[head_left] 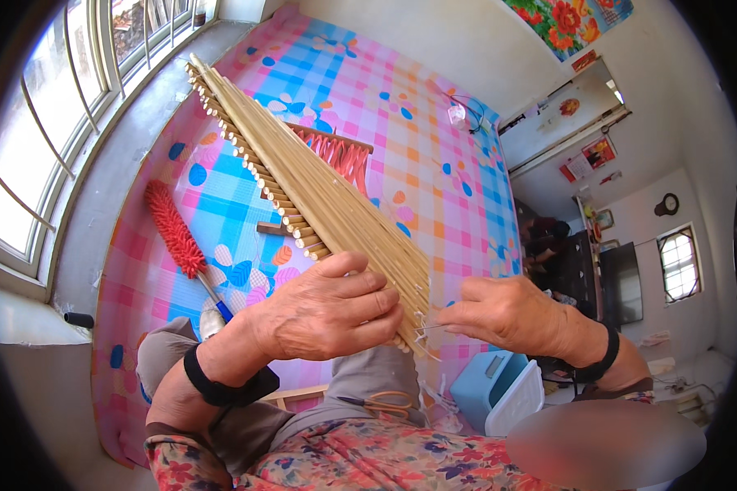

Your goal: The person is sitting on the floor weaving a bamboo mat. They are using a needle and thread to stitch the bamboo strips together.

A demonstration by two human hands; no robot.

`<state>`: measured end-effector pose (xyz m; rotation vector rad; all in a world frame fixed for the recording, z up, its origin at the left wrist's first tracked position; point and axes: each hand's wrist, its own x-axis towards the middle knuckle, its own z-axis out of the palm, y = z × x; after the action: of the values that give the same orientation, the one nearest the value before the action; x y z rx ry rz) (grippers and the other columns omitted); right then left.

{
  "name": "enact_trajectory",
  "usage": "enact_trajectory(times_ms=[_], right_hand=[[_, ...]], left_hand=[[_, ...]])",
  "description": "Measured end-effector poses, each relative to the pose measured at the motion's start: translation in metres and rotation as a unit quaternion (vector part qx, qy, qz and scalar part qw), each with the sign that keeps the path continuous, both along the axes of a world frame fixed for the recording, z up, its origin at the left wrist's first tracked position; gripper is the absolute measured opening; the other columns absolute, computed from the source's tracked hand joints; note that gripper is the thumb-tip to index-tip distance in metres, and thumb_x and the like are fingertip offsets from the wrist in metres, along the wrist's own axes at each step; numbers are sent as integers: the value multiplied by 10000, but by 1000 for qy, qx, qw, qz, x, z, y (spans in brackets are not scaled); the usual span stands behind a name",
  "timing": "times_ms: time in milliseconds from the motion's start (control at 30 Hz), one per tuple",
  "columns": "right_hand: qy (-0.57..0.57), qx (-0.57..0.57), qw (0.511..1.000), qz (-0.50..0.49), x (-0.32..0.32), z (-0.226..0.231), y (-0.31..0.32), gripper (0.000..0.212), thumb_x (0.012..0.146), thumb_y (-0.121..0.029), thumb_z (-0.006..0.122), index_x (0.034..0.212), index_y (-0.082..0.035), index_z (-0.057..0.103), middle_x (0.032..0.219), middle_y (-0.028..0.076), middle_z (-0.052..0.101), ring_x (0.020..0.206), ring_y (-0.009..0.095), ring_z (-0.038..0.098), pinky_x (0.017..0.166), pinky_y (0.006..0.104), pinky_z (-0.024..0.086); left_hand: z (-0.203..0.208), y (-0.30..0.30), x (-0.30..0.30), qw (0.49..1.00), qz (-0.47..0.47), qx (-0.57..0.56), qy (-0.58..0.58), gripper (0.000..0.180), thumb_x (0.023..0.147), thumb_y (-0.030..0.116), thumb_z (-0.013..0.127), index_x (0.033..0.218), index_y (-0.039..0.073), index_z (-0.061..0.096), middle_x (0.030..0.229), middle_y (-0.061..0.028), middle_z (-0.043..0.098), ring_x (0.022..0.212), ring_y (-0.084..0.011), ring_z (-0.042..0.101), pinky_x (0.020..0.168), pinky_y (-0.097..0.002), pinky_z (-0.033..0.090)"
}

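Floral cloth (368, 458) lies nearest; smooth, round-ended tan rods (303, 180) slant above the lap (377, 378), the left hand (327, 307) clamped over their lower end. The right hand (499, 315) pinches a thin metallic tool (432, 327), seemingly working white cord (420, 319); next probably needs even tension. Beyond: a checked sheet (151, 282).

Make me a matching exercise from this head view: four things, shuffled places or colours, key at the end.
Things
1. Sticks
2. Duster
3. Scissors
4. Box

Places and colours
A. On the grey trousers
B. Light blue, at the person's right
C. Long and tan, under the left hand
D. Red-headed, nearest the window

Pairs: 1-C, 2-D, 3-A, 4-B
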<state>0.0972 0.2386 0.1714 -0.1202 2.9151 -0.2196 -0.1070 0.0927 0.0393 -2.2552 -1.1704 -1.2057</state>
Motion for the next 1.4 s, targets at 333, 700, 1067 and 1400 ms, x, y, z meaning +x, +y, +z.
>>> enact_trajectory(times_ms=[333, 700, 1067, 1400], right_hand=[[-48, -70, 996, -42, 1, 6, 2, 170, 867, -57, 650, 1035, -58, 668, 868, 93, 670, 739, 267, 683, 626, 343, 564], [-37, -61, 997, -2, -3, 4, 0, 280, 775, 36, 677, 1045, -35, 655, 856, 101, 658, 743, 281, 657, 631, 355, 553], [1, -55, 998, 13, -5, -6, -8, 287, 738, 30, 674, 1018, -31, 659, 738, 83, 586, 682, 262, 632, 571, 363, 527], [-4, -52, 998, 28, -10, -8, -8, 271, 761, -1, 641, 1030, -28, 651, 729, 72, 547, 660, 249, 612, 551, 351, 504]], left_hand=[[-1, 7, 2, 999, -1, 31, -12, 221, 740, 167, 676, 930, 60, 635, 966, -41, 627, 894, -156, 615, 821, -345, 454], [-7, 3, 5, 999, 12, 40, 10, 154, 750, 115, 721, 893, 87, 672, 960, -27, 664, 890, -171, 648, 789, -346, 489], [-9, 1, 6, 999, 21, 48, 6, 158, 728, 127, 711, 881, 107, 678, 943, -19, 667, 877, -170, 655, 791, -332, 480], [-12, 1, 6, 999, 16, 49, 1, 161, 721, 139, 704, 876, 107, 680, 939, -25, 664, 874, -177, 655, 772, -338, 481]])
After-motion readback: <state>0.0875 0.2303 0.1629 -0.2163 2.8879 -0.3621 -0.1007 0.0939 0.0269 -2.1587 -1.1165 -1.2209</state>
